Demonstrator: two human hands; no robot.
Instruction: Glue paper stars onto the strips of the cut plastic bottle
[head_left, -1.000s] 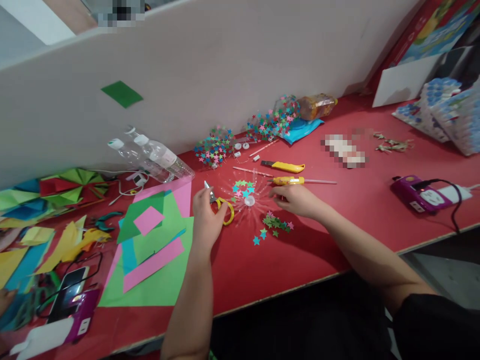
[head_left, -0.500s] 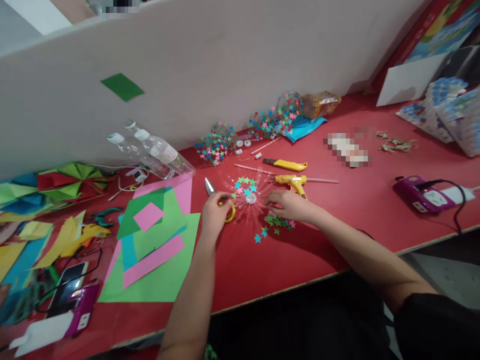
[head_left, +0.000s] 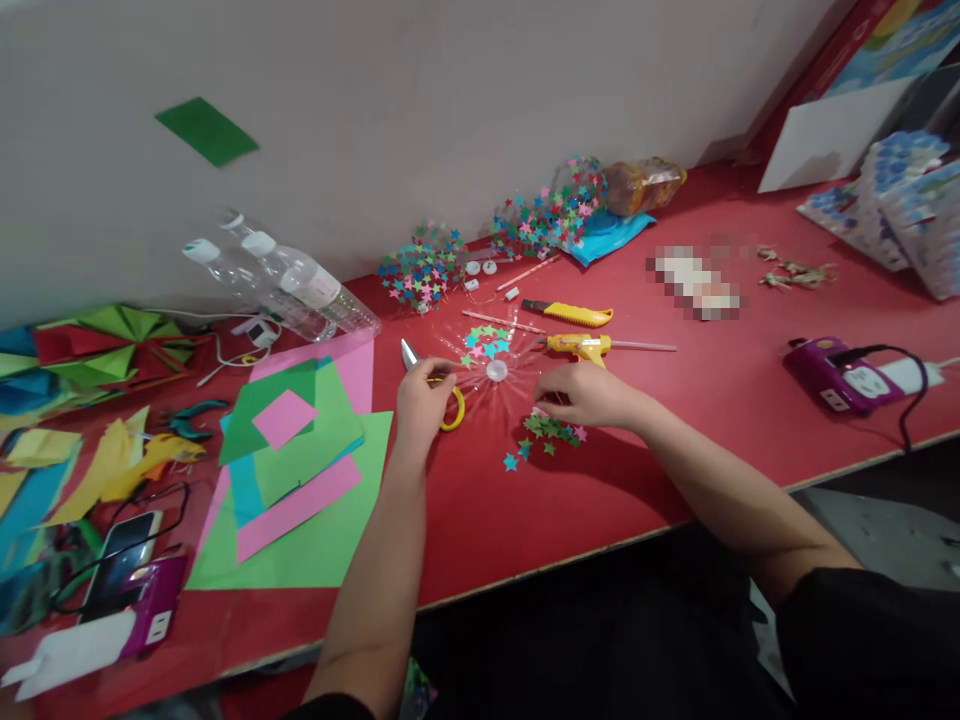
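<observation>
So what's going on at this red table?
Someone is working bare-handed. The left hand is near a clear, fringed plastic piece, over yellow-handled scissors; the right hand is by loose coloured stars, though whether it holds one is too small to tell. Other stars lie on the clear piece; a yellow glue gun lies beyond the right hand.

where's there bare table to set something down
Two patches of the red table look bare: one bordered by the left forearm, the loose stars and the front edge; another by the right forearm, the clear rod and the purple socket block. It's crowded at the left end, with paper and a phone, and mid-table, around the scissors and glue gun.
</observation>
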